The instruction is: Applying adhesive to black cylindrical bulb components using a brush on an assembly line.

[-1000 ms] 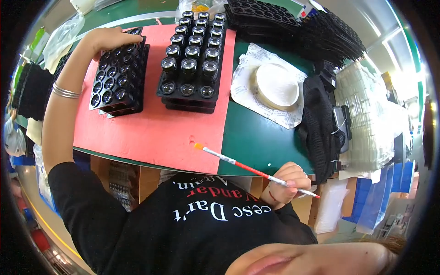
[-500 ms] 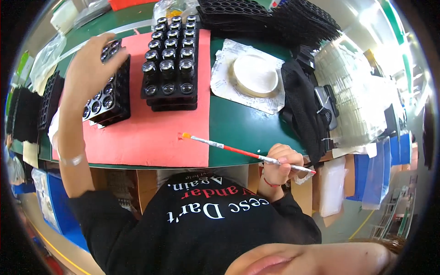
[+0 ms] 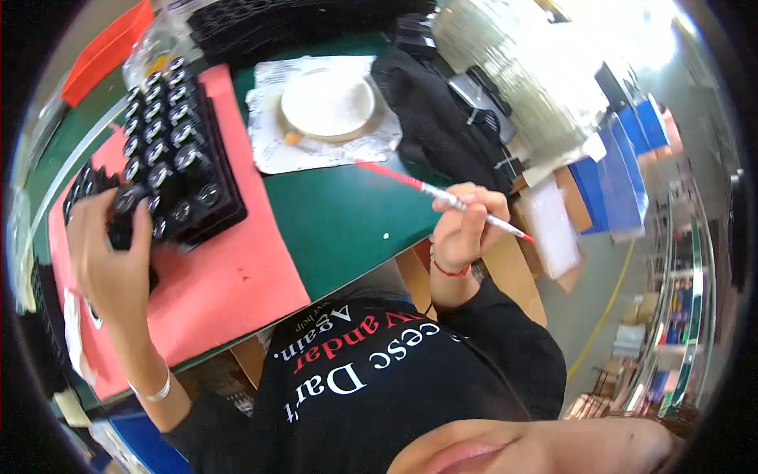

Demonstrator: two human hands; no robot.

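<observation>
My right hand (image 3: 466, 229) grips a thin red-and-white paintbrush (image 3: 395, 177) between thumb and fingers. The brush's orange tip lies at the near-left rim of a round white dish (image 3: 328, 99), which sits on a sheet of printed white paper (image 3: 266, 154). My left hand (image 3: 110, 245) is closed around a black cylinder (image 3: 126, 199) with a shiny glass top, at the near-left part of a black tray (image 3: 225, 213). Several similar glass-topped cylinders (image 3: 155, 130) stand upright in that tray. A second black tray (image 3: 88, 183) lies partly hidden behind my left hand.
Both trays rest on a pink mat (image 3: 257, 268) on the green table (image 3: 316, 213). Stacked black trays (image 3: 300, 31) stand at the back, with an orange-red bin (image 3: 106, 55) at far left. Black mesh fabric (image 3: 430, 103) and stacked clear trays (image 3: 513, 71) lie on the right.
The view has turned rightward. My left hand has moved from above the left tray to a cylinder in the other tray. The brush tip has gone from the pink mat to the dish.
</observation>
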